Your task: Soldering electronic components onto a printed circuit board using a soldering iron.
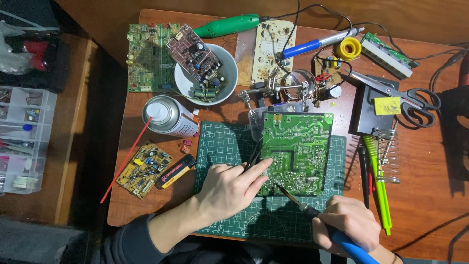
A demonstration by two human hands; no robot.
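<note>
- Well left of both hands: one clear plastic organiser box (pixel 22 139), its compartments full of small parts.
- Up and left of the left hand: one yellow circuit board (pixel 144 168), flat; one shiny metal spray can (pixel 168 116) on its side with a thin red straw (pixel 126 161); one white round bowl (pixel 207 73) with at least one brown board stacked in it.
- The left hand (pixel 229 188) lies half open, fingers stretched forward, fingertips (pixel 266 165) pressing the lower left edge of one green circuit board (pixel 295 151), which lies solder side up on one green gridded cutting mat (pixel 220 146); it also pinches thin dark wire.
- The right hand (pixel 347 225) is curled tight around one blue-handled soldering iron (pixel 317 215), whose slim metal tip touches the board's lower edge, between the two hands.
- Up and right of the right hand: one coiled wire iron stand (pixel 386 151), one pair of black-handled scissors (pixel 400 95).
</note>
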